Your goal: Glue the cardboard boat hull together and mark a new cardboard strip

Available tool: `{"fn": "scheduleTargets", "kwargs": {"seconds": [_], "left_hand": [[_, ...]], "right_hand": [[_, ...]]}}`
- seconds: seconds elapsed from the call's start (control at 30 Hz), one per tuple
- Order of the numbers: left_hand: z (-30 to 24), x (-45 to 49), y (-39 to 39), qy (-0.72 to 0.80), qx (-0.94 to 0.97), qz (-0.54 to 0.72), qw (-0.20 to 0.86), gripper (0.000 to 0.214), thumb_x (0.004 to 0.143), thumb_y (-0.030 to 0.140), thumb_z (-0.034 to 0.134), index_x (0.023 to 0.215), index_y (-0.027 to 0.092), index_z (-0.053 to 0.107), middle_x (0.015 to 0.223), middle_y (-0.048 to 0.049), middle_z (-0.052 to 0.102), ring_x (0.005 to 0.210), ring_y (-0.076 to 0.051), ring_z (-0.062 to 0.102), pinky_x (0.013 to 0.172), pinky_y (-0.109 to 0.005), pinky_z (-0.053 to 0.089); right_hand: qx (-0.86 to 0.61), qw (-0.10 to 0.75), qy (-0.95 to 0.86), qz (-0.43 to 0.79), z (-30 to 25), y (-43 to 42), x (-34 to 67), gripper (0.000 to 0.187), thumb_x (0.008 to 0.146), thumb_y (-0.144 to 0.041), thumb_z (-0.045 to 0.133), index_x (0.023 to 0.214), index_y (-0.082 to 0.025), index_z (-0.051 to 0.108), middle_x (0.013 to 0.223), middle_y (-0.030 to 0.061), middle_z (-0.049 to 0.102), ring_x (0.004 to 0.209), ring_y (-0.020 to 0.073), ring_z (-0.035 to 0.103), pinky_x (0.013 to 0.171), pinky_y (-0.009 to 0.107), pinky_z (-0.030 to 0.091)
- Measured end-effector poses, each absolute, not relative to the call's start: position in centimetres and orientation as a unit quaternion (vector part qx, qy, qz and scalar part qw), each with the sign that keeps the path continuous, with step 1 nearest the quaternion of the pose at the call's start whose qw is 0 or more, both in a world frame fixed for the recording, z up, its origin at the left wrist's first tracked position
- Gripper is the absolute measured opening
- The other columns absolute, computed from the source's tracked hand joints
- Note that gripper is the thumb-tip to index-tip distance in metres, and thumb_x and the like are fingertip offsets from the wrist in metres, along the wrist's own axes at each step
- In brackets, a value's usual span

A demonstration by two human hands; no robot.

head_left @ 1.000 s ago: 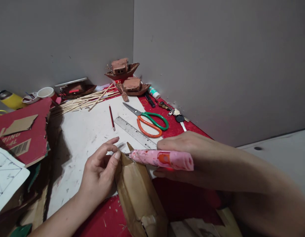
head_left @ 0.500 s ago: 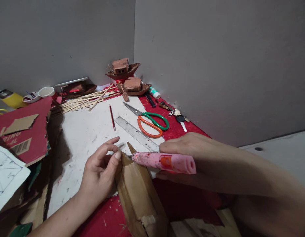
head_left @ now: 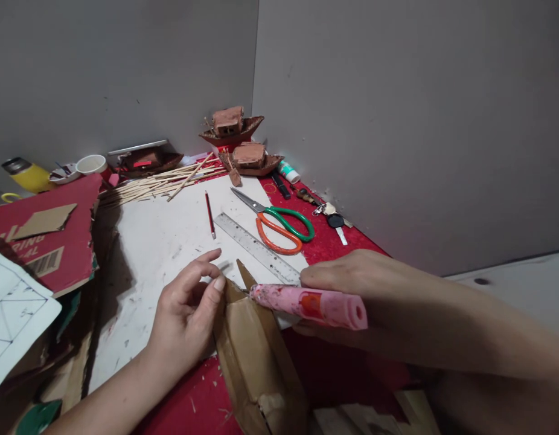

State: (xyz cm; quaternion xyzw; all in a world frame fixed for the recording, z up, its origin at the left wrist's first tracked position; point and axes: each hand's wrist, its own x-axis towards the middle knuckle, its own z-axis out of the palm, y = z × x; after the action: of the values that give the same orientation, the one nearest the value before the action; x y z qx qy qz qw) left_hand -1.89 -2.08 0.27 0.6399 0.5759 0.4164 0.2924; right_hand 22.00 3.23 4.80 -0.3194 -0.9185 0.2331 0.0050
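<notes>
Pinching far end of cardboard hull [head_left: 247, 338]: left hand [head_left: 186, 308], thumb and forefinger. Right hand [head_left: 343, 272] holding pink glue gun [head_left: 288, 301], nozzle there too. Scissors [head_left: 262, 209], ruler [head_left: 247, 238] beyond.

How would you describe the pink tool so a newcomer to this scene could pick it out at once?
Find the big white sheet on the red surface, then the folded brown cardboard piece at its near edge. By that piece's far end, in the right hand, is the pink tool. Unlike the plain brown cardboard, it has a speckled pink barrel with an orange-red patch.
</notes>
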Motion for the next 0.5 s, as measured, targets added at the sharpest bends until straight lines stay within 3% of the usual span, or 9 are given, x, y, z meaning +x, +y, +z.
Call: {"fn": "scheduleTargets", "kwargs": {"seconds": [0.2,0.5], "left_hand": [[0.4,-1.9,-2.2,0.570,0.654,0.417,0.271,0.009,0.090,0.025,0.054,0.083,0.021,0.058,0.115,-0.0095,0.068,0.118,-0.027,0.058,0.086,-0.035,0.051],[0.3,-2.0,-2.4,0.567,0.679,0.401,0.238,0.009,0.091,0.023,0.051,0.084,0.022,0.057,0.109,-0.0095,0.069,0.111,-0.027,0.063,0.082,-0.035,0.053]], "right_hand": [[-0.309,0.005,-0.926,0.215,4.2,2.9,22.3,0.031,0.094,-0.044,0.047,0.072,-0.022,0.050,0.064,-0.0037,0.056,0.053,0.0103,0.041,0.052,0.026,0.026],[-0.320,-0.007,-0.924,0.209,3.6,2.8,22.2,0.031,0.093,-0.039,0.048,0.069,-0.021,0.052,0.062,-0.0006,0.057,0.050,0.0104,0.041,0.049,0.028,0.023]]}}
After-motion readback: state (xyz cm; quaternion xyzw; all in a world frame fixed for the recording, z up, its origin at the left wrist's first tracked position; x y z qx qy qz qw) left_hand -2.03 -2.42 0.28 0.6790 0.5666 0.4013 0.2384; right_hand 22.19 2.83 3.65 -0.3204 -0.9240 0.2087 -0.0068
